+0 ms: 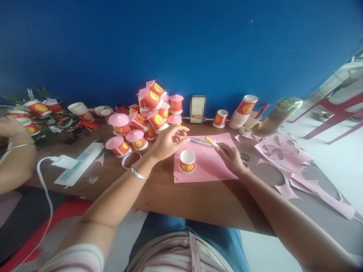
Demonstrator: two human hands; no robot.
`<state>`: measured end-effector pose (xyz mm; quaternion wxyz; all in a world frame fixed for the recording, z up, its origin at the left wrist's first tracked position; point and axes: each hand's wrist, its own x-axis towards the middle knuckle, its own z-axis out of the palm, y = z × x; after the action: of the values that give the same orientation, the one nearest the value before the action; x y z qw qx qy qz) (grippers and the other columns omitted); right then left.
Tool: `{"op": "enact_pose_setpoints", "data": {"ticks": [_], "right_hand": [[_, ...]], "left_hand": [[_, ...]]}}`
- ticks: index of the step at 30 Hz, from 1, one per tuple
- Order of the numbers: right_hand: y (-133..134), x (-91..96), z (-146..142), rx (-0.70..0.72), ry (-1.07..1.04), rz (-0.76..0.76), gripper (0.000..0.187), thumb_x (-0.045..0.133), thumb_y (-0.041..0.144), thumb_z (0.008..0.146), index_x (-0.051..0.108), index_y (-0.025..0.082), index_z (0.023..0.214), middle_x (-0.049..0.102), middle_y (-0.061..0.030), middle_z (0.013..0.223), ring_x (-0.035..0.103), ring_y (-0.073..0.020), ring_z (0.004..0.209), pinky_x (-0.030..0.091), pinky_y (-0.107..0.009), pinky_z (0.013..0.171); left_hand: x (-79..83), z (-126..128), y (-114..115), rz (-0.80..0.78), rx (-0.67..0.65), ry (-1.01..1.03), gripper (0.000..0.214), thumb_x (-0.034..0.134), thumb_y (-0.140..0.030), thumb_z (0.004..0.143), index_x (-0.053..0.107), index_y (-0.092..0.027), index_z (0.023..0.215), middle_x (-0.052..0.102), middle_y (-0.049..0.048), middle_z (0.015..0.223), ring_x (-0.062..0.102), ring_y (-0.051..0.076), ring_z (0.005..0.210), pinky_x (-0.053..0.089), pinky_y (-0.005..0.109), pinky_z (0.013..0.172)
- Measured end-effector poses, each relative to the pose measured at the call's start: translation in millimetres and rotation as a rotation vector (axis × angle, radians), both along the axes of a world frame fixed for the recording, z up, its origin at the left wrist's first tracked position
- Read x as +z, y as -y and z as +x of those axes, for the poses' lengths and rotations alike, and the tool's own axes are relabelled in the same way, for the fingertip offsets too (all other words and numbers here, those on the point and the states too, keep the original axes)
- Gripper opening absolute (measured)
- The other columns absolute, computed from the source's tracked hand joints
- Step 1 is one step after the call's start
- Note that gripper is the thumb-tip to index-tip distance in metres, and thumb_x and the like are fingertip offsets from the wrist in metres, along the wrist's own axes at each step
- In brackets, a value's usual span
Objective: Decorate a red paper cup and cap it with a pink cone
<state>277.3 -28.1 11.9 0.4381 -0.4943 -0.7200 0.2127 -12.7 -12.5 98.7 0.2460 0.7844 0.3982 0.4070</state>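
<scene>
Right hand point(231, 155): fingers clasped on a white, yellow-ended pen-like stick point(210, 141); left hand point(169, 141): fingers loosely parted, near a slim blue-and-white stick point(200, 142), contact unclear; just below, a red-and-white paper cup point(187, 163) standing on flat pink paper sheets point(211, 168); brown wooden counter point(161, 192) beneath.

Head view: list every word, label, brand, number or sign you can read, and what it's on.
No text can be read.
Cup on the pink paper: marks in a yellow emblem, too small and blurred.
Other cups: similar emblems, also unreadable.
Power strip: no readable print.
Upright object by the wall: pixelated, unreadable.
Pen in the right hand: any print too small.
</scene>
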Motion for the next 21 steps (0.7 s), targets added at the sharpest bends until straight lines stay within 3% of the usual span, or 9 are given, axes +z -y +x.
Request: {"op": "enact_pose_setpoints", "data": {"ticks": [3, 7, 10, 15, 21], "right_hand": [[2.5, -0.9, -6.4, 0.116, 0.016, -0.059, 0.047, 0.052, 0.058, 0.101, 0.075, 0.018, 0.107, 0.075, -0.0055, 0.087, 0.068, -0.0203, 0.077, 0.053, -0.029, 0.068], [3.7, -1.4, -12.2, 0.158, 0.081, -0.085, 0.043, 0.051, 0.054, 0.102, 0.075, 0.019, 0.105, 0.076, -0.0067, 0.091, 0.070, -0.0227, 0.084, 0.056, -0.032, 0.074], [3.9, -1.3, -12.8, 0.157, 0.108, -0.078, 0.041, 0.048, 0.051, 0.104, 0.074, 0.020, 0.107, 0.076, -0.0063, 0.090, 0.069, -0.0220, 0.082, 0.055, -0.032, 0.076], [0.2, -3.6, -6.7, 0.090, 0.134, -0.072, 0.039, 0.045, 0.049, 0.105, 0.072, 0.021, 0.111, 0.075, -0.0065, 0.090, 0.068, -0.0211, 0.078, 0.052, -0.030, 0.073], [-5.6, -11.4, -4.0, 0.038, 0.077, -0.112, 0.041, 0.044, 0.042, 0.102, 0.058, 0.019, 0.133, 0.063, 0.0004, 0.077, 0.059, -0.0172, 0.066, 0.047, -0.028, 0.064]], "left_hand": [[-2.8, 20.4, -20.0, -0.174, -0.131, -0.078, 0.046, 0.078, -0.043, 0.084, 0.069, -0.021, 0.124, 0.076, 0.0078, 0.109, 0.071, 0.016, 0.082, 0.061, 0.031, 0.075], [-7.9, 37.8, -33.2, -0.212, -0.299, -0.167, 0.023, 0.077, -0.034, 0.086, 0.079, -0.023, 0.106, 0.078, 0.0043, 0.098, 0.071, 0.015, 0.082, 0.058, 0.029, 0.076], [-9.6, 37.1, -38.8, -0.240, -0.289, -0.163, 0.016, 0.076, -0.034, 0.088, 0.082, -0.022, 0.095, 0.078, 0.0041, 0.088, 0.069, 0.014, 0.073, 0.055, 0.026, 0.067], [-16.3, 15.9, -58.8, -0.311, -0.151, 0.037, 0.035, 0.074, -0.049, 0.088, 0.080, -0.018, 0.103, 0.079, 0.0077, 0.088, 0.067, 0.014, 0.065, 0.048, 0.024, 0.052], [-50.0, 15.0, -71.6, -0.336, -0.166, -0.220, 0.026, 0.067, -0.036, 0.091, 0.081, -0.020, 0.105, 0.081, 0.0076, 0.099, 0.074, 0.017, 0.081, 0.058, 0.030, 0.078]]}}
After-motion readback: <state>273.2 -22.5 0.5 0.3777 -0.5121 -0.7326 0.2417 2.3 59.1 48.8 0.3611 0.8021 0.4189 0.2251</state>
